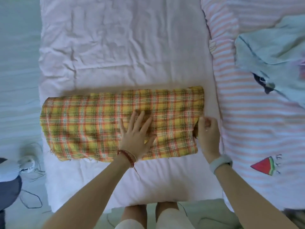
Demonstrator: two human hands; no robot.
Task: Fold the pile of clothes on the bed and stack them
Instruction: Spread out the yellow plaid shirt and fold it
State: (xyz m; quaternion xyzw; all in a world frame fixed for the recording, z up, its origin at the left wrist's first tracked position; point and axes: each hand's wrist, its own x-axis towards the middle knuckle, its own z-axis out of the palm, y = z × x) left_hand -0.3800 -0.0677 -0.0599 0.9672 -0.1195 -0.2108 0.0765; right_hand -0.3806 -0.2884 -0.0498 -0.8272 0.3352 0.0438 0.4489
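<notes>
The yellow plaid cloth (102,123) lies folded into a long flat band across the pale pink bed sheet (115,47), running from 9 o'clock to 3 o'clock at frame centre. The left hand (137,138) rests palm-down on the cloth just right of its middle, fingers straight and spread, pointing toward 12 o'clock; it presses the fabric and grips nothing. A red braided bracelet (128,156) sits on the left wrist. The right hand (208,133) is at the cloth's 3 o'clock end, fingers curled and pinching the edge of the fabric there. A grey wristband (221,162) circles the right wrist. At 3 o'clock of the cloth lies a pink-striped blanket (255,121) bearing a watermelon motif (264,166). A light blue garment (272,52) rests unfolded on that blanket toward 2 o'clock, well apart from both hands
</notes>
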